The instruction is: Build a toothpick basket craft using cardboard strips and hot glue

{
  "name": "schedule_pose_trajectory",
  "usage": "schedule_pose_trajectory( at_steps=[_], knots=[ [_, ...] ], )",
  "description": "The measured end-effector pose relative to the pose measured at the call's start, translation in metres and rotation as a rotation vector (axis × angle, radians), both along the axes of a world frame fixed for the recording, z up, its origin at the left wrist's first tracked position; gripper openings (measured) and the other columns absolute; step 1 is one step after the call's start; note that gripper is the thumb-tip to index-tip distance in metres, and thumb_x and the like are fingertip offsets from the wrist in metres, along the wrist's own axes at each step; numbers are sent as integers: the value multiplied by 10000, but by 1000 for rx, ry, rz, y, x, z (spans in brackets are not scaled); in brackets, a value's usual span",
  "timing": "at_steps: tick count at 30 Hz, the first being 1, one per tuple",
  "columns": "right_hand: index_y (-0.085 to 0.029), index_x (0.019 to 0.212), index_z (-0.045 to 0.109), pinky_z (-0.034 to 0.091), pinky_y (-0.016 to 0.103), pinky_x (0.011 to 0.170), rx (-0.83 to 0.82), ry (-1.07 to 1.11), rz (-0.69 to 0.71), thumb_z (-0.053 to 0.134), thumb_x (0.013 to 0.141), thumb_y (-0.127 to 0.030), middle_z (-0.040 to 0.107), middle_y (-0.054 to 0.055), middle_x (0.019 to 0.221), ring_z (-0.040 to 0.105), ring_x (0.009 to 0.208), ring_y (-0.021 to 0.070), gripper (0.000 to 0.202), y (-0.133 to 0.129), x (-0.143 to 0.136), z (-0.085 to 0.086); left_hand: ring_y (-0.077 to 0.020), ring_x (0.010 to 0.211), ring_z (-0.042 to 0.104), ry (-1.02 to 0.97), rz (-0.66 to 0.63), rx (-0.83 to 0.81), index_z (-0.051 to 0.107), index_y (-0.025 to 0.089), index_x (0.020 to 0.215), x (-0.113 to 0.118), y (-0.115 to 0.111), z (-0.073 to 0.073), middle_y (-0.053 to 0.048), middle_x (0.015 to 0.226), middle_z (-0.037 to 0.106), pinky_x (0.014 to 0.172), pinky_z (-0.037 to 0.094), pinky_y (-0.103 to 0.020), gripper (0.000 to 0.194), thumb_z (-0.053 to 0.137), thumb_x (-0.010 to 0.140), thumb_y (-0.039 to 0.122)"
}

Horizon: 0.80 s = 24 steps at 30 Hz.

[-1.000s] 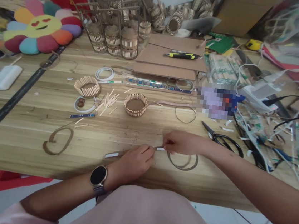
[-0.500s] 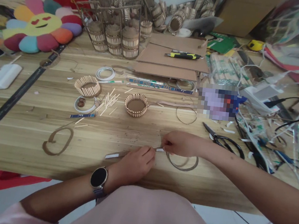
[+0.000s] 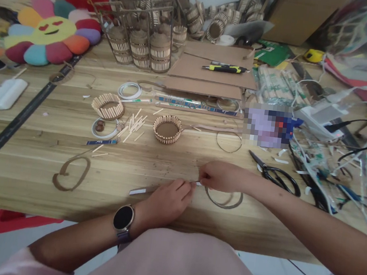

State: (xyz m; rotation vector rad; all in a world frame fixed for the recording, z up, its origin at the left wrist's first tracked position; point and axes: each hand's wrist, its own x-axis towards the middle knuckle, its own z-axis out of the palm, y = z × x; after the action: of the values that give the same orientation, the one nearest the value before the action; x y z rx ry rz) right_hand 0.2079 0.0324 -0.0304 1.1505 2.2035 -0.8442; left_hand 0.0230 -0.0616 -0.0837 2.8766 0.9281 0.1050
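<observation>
A thin brown strip with a white piece at its left end lies on the table near the front edge. My left hand, the one with the watch, rests over the strip and presses it down with bent fingers. Just to the right, my right hand pinches the strip where a short white part shows between the two hands. From under my right hand the strip curls into a loop on the wood. The fingertips of both hands are almost touching.
Two stick rings, loose sticks and tape rolls lie beyond my hands. Black scissors are near my right forearm. A coiled brown strip is at the left. Cardboard lies farther back.
My left hand has slid slightly right along the strip, toward my right hand, so less of the white part shows between them. My right hand has hardly moved.
</observation>
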Motion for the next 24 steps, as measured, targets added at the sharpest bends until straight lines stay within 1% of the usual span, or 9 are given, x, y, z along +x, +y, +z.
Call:
schedule_pose_trajectory(
  at_steps=[3, 7, 11, 15, 21, 24],
  knots=[
    [-159, 788, 759, 356, 268, 548, 13, -28, 3, 512, 812, -172, 750, 101, 794, 633, 688, 200, 249, -2, -2, 3, -231, 978, 591, 30, 5, -6, 478, 16, 1308, 2, 0, 1, -144, 1016, 650, 789, 541, -313, 354, 346, 993, 106],
    [-150, 869, 774, 389, 284, 590, 32, -79, -1, 501, 826, -163, 763, 124, 879, 676, 789, 243, 277, -5, -5, 7, -227, 990, 573, 37, 11, -16, 518, 43, 1266, 2, 0, 0, -145, 1053, 633, 780, 540, -309, 321, 375, 989, 117],
    [-138, 936, 772, 435, 306, 647, 65, -116, -4, 487, 857, -172, 761, 157, 974, 691, 895, 288, 297, -8, -8, 11, -230, 991, 563, 29, -2, -18, 532, 43, 1240, 2, 0, -1, -151, 1058, 627, 786, 544, -321, 307, 376, 982, 102],
    [-112, 980, 766, 477, 333, 698, 96, -160, -6, 467, 891, -181, 749, 200, 1025, 697, 952, 320, 319, -12, -12, 16, -238, 997, 568, 26, 5, -33, 519, 24, 1248, 3, 0, -2, -157, 1043, 627, 780, 550, -330, 313, 374, 979, 93],
    [-77, 1041, 750, 518, 371, 763, 139, -215, -4, 443, 914, -143, 739, 218, 1065, 699, 997, 337, 339, -17, -19, 23, -232, 1003, 573, 41, 8, -54, 488, 32, 1282, 3, 0, 1, -156, 1068, 628, 788, 548, -328, 324, 385, 982, 98],
    [-67, 1064, 740, 534, 377, 768, 172, -219, 5, 448, 912, -124, 739, 224, 1059, 703, 1001, 337, 334, -18, -21, 23, -233, 1016, 569, 58, 15, -59, 486, 28, 1297, 2, 0, 2, -154, 1095, 626, 798, 545, -323, 340, 387, 979, 93]
  ],
)
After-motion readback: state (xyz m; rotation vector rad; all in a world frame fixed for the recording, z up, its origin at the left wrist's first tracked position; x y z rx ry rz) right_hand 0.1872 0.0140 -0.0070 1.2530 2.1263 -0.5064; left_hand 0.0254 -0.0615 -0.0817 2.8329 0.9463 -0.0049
